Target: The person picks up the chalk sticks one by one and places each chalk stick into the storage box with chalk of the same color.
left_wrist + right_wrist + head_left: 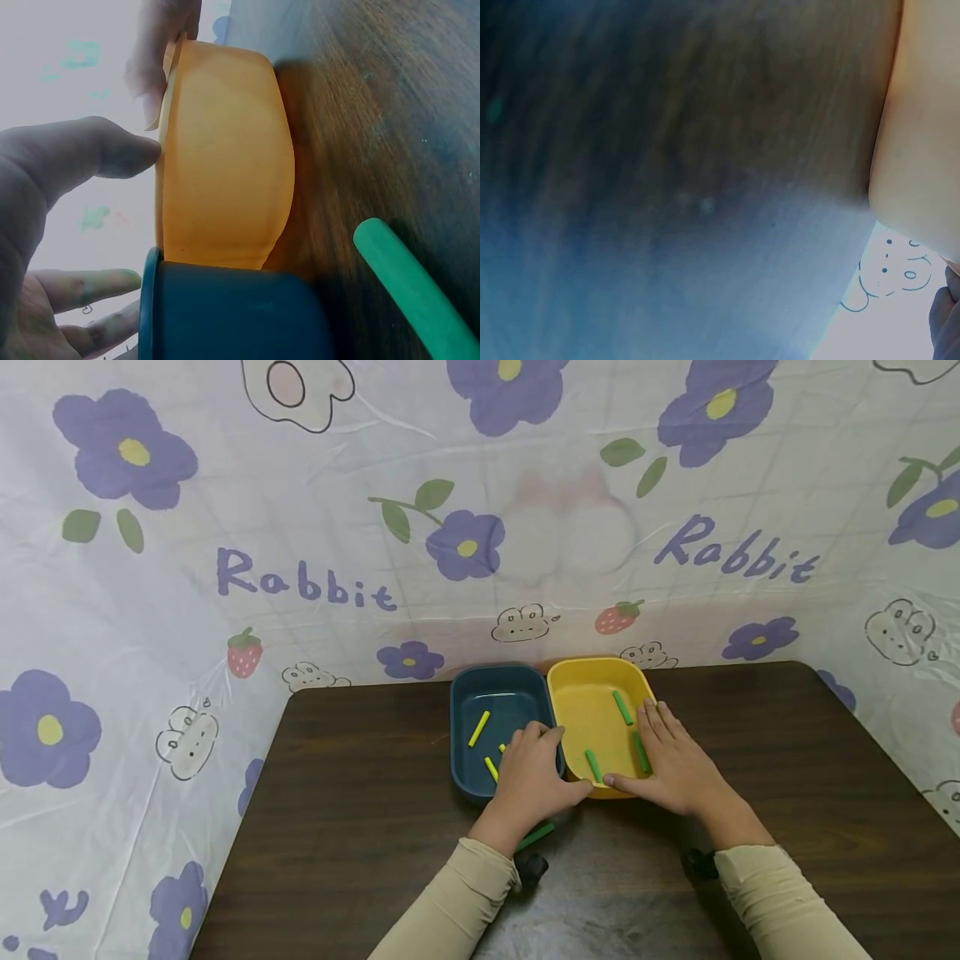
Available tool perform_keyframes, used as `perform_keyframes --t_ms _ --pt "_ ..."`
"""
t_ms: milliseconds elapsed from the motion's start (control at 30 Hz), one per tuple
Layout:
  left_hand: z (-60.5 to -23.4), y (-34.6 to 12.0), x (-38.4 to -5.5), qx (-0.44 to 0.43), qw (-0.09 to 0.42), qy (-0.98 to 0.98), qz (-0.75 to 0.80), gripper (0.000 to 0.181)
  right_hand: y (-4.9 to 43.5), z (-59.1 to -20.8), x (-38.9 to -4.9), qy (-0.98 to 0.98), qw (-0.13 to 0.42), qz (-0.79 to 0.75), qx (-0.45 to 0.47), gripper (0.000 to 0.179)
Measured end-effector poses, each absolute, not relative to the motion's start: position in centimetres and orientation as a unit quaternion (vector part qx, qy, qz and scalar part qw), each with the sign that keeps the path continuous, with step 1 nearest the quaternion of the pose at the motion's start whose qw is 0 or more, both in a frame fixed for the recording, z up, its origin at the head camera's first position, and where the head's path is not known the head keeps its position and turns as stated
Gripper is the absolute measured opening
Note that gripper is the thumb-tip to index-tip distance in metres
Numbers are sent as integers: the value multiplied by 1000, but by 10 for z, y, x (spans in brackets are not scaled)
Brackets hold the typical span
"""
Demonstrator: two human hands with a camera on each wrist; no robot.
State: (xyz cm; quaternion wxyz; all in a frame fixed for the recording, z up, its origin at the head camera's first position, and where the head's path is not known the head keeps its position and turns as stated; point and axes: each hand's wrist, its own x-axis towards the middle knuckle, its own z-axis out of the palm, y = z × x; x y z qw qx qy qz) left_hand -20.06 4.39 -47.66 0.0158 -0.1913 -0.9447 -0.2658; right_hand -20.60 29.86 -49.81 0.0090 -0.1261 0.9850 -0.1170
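My left hand [528, 768] lies at the seam of two trays, its thumb at the front rim of the yellow tray [581, 714] and its other fingers over the edge of the dark blue tray [495, 689]. In the left wrist view, that thumb meets the yellow tray's rim [160, 187]. My right hand [682, 772] rests along the yellow tray's right side, fingers extended, thumb at the front rim. Green chalk-like sticks [622, 707] lie in the yellow tray. Several yellow chalk-like sticks [478, 728] lie in the blue one, partly hidden by my left hand.
Another green chalk-like stick [536, 836] lies on the dark wooden table [360, 818] in front of the blue tray, partly beneath my left wrist. A patterned cloth [337, 485] hangs behind the table and at both sides. Both trays stand side by side near the back edge.
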Motion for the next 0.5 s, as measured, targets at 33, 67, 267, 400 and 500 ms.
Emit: perform_keyframes --t_ms 33,67,267,400,500 --pt "-476 44 -200 -192 16 -944 -268 84 299 -498 -206 985 9 -117 -126 123" --pt "-476 44 -200 -192 17 -944 -267 84 299 -499 -206 985 8 -116 -126 123" --pt "-476 41 -198 -203 27 -941 -268 83 299 -499 -206 985 10 -116 -128 123" --pt "-476 38 -195 -215 26 -939 -268 81 299 -499 -206 985 13 -116 -127 123" --pt "-475 36 -191 -222 20 -936 -273 78 300 -500 -206 985 13 -115 -126 123"
